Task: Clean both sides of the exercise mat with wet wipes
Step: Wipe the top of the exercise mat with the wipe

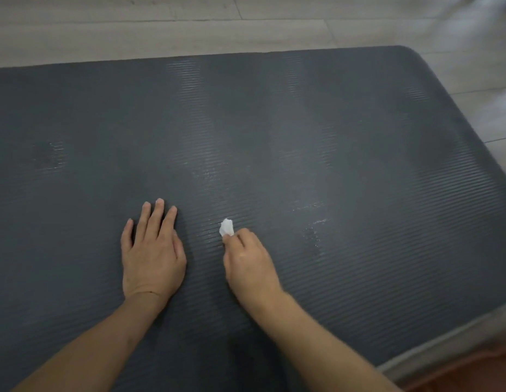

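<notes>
Grey ribbed mat [302,131]: left hand [152,253] flat, fingers straight; right hand [250,261] fingers pinching white wipe [226,227].

Both forearms were bare to the frame's lower edge, with no sleeves showing. The left hand [152,250] and right hand [250,261] wore no gloves, rings or wristbands.

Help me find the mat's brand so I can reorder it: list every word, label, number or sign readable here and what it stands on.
None can be read.
The exercise mat: only ribbing and wet streaks, no logo or label on the part in view.
The wet wipe in the right hand: plain white, no print.
The left hand and the floor: no text.
</notes>
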Available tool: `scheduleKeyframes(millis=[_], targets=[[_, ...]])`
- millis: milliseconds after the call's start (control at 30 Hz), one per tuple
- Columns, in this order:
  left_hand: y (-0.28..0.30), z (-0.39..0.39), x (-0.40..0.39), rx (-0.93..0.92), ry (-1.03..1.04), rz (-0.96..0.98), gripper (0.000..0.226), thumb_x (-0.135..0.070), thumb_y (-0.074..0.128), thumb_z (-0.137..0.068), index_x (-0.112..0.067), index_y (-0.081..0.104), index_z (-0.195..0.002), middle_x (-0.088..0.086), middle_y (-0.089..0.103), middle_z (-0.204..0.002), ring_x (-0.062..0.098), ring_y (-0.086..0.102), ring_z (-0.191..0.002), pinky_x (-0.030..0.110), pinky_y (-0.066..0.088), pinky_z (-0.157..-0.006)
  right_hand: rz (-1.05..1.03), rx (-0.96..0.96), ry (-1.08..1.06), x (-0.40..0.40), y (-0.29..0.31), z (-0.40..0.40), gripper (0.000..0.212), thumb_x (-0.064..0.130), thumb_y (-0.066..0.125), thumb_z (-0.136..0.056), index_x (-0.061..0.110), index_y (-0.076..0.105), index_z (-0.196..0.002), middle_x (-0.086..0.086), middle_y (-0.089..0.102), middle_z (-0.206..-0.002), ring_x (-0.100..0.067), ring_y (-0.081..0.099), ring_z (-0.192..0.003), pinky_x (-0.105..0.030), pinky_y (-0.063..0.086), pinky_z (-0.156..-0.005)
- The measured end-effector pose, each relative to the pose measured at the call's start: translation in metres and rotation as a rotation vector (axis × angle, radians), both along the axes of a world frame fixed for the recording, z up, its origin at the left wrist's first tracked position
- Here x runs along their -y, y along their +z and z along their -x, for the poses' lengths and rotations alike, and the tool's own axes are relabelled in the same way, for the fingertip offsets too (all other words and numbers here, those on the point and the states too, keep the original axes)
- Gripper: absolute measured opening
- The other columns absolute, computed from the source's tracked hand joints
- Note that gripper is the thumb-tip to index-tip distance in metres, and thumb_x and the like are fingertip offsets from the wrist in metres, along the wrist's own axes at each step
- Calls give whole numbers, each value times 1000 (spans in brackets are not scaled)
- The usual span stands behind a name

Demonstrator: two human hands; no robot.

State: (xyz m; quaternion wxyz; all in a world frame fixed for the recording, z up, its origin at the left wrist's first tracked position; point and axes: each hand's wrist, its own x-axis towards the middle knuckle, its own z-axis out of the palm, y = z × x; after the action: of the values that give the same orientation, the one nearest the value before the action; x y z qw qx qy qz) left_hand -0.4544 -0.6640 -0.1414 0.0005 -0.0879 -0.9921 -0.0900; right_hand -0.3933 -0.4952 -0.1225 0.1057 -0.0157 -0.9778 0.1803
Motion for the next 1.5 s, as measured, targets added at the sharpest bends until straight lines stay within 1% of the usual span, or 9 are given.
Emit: scheduleKeyframes(millis=[200,300,500,667,767,933,1033,1300,1500], targets=[[-1,-1,-1,-17,2,-2,60,-30,23,-102,-14,42,-156,5,30,-168,21,19,-158,52,17,-127,-115,53,-475,-175,19,-4,7,3,61,-88,2,68,-90,-15,57,-87,-39,59,-76,-42,50,-66],[0,0,-1,-14,-1,3,60,-31,23,-102,-14,42,-156,5,30,-168,22,19,-158,52,16,-127,-57,21,-631,-118,7,-3,20,5,57,-88,2,68,-105,-14,59,-89,-35,58,-76,-42,51,-69],[-1,-1,0,-10,4,-7,61,-31,23,-101,-15,41,-157,5,29,-168,21,17,-158,51,14,-128,5,29,54,6,5,-11,13,1,72,-78,5,68,-90,-8,57,-82,-24,55,-70,-31,51,-55],[0,-1,-2,-19,-4,-14,61,-31,22,-101,-15,41,-157,6,30,-168,22,18,-158,51,14,-128,-117,50,-449,-167,16,-12,5,1,62,-86,3,65,-83,-15,57,-84,-38,59,-74,-42,50,-65],[3,-1,-2,-28,-6,-22,60,-31,25,-100,-17,43,-155,8,33,-166,25,21,-157,51,13,-127,-70,9,-642,-147,10,-14,9,4,58,-90,0,66,-93,-15,57,-87,-37,57,-74,-39,46,-66],[7,-2,-5,-81,-62,-47,52,-26,37,-95,-15,59,-141,11,52,-145,33,42,-139,55,30,-114,29,12,-92,8,-5,-30,16,7,57,-90,5,67,-103,-7,55,-85,-22,52,-72,-33,49,-60],[11,-4,-1,-60,-82,-40,48,-23,42,-99,-15,59,-143,10,54,-145,34,43,-136,55,34,-110,30,47,131,-28,3,-29,14,11,52,-94,7,65,-97,-7,53,-86,-25,53,-77,-41,53,-61],[32,-60,9,46,42,-59,40,-22,64,-98,-18,65,-137,9,56,-143,35,45,-129,57,43,-103,26,50,-639,-137,16,-8,15,5,55,-90,-1,66,-98,-19,58,-93,-43,58,-78,-45,48,-71],[43,-81,14,290,25,-14,66,-54,46,-102,-26,35,-160,6,22,-171,30,19,-157,52,27,-124,24,101,85,18,0,3,17,5,65,-83,3,68,-99,-13,59,-89,-32,58,-82,-39,52,-65]])
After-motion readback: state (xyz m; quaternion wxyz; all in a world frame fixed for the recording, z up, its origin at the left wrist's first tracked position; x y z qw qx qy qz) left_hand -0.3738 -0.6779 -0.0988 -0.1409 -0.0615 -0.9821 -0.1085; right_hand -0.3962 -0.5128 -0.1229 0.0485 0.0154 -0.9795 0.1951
